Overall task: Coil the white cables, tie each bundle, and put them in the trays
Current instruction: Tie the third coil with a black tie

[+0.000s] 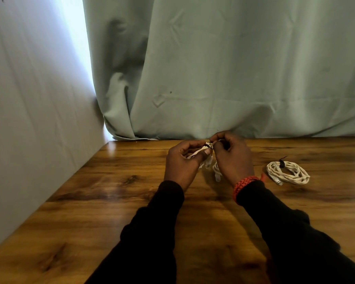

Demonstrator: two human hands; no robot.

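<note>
Both hands tie a white cable bundle at the middle of the wooden table.

The left hand grips the bundle, which hangs down between the hands. The right hand pinches the black tie on top. A tied coil lies right.

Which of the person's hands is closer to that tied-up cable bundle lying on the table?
The right hand. The tied bundle lies on the wooden table just to its right, apart from it. The left hand is farther, beyond the right hand.
</note>
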